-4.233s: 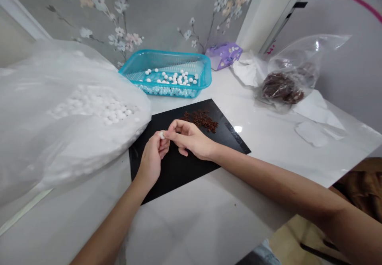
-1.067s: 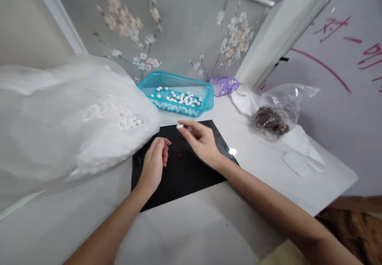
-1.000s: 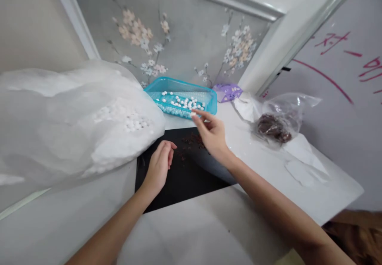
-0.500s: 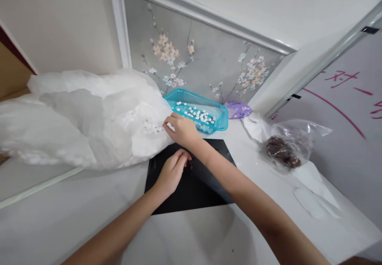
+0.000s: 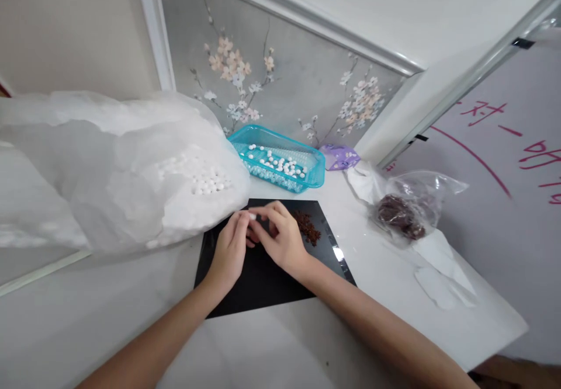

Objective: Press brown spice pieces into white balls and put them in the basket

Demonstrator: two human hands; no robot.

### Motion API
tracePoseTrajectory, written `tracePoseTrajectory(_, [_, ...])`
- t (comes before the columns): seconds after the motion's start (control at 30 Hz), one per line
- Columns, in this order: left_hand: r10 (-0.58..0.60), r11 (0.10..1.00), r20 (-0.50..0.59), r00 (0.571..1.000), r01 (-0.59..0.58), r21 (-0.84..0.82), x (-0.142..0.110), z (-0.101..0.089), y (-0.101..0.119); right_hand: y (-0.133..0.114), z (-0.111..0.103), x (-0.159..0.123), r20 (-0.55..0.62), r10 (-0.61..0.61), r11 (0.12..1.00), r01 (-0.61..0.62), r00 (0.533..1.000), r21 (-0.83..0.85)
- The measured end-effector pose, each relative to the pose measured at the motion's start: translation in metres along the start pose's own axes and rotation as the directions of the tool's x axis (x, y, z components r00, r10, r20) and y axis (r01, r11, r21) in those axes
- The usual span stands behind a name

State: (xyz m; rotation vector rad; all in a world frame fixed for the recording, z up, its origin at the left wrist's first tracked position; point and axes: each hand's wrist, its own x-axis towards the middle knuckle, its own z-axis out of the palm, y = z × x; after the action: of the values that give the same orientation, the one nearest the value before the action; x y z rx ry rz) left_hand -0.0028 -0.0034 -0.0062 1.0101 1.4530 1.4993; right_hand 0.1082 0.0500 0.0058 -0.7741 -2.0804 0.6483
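Between the fingertips of both hands, over a black mat point(image 5: 258, 284), shows a small white ball point(image 5: 253, 216). My right hand point(image 5: 284, 238) pinches it from the right with thumb and finger. My left hand point(image 5: 228, 250) is closed, its fingertips pressed together against the ball's left side; whatever else they grip is hidden. On the mat just right of my right hand lies a loose pile of reddish-brown bits point(image 5: 308, 228). A big translucent white bag point(image 5: 131, 173) of the same white balls bulges at the left, its mouth facing the mat.
Behind the mat a blue plastic basket point(image 5: 319, 173) holds several white balls. A purple packet point(image 5: 339, 157) lies beside it. Farther right, a clear bag point(image 5: 401, 216) with a dark brown lump rests near white paper point(image 5: 442, 287). A framed flower picture point(image 5: 289, 97) and a whiteboard point(image 5: 504, 214) stand behind.
My right hand has come back from the bag's mouth with a white ball and met my left hand over the mat. The brown pile is now uncovered. The view has shifted slightly.
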Motion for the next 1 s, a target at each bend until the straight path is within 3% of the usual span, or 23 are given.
tracePoseTrajectory(0.1, [0.006,0.999,0.12,0.993,-0.013,0.051,0.002,0.0,-0.001,0.007,-0.01,-0.026,0.058,0.049,0.999,-0.048,0.997,-0.016])
tracePoseTrajectory(0.23, [-0.019,0.998,0.22,0.975,0.004,0.066,0.003,0.002,0.002,0.018,-0.029,-0.03,0.118,0.088,0.996,-0.091,0.989,0.024])
tracePoseTrajectory(0.33, [-0.078,0.996,0.17,0.982,0.071,0.046,0.003,0.004,0.007,0.032,-0.057,-0.022,0.147,0.138,0.99,-0.136,0.98,-0.019])
tracePoseTrajectory(0.43, [-0.092,0.995,0.084,0.992,0.088,0.05,0.003,0.006,0.011,0.047,-0.083,-0.015,0.163,0.239,0.925,-0.174,0.957,-0.339])
tracePoseTrajectory(0.5, [-0.089,0.994,0.049,0.995,0.086,0.064,0.002,0.007,0.013,0.054,-0.092,-0.014,0.194,0.296,0.864,-0.176,0.935,-0.472])
tracePoseTrajectory(0.6, [-0.082,0.993,0.025,0.996,0.08,0.087,0.002,0.008,0.013,0.057,-0.095,-0.013,0.176,0.312,0.837,-0.182,0.934,-0.516])
tracePoseTrajectory(0.8, [-0.087,0.992,0.075,0.993,0.08,0.094,0.0,0.01,0.016,0.055,-0.093,-0.013,0.114,0.265,0.85,-0.176,0.958,-0.496])
tracePoseTrajectory(0.9, [-0.11,0.993,0.106,0.988,0.104,0.063,-0.006,0.014,0.018,0.054,-0.088,-0.015,-0.01,0.215,0.912,-0.205,0.977,-0.354])
tracePoseTrajectory(1.0, [-0.142,0.99,0.162,0.977,0.137,0.046,-0.01,0.018,0.016,0.053,-0.081,-0.017,-0.148,0.238,0.956,-0.258,0.96,-0.136])
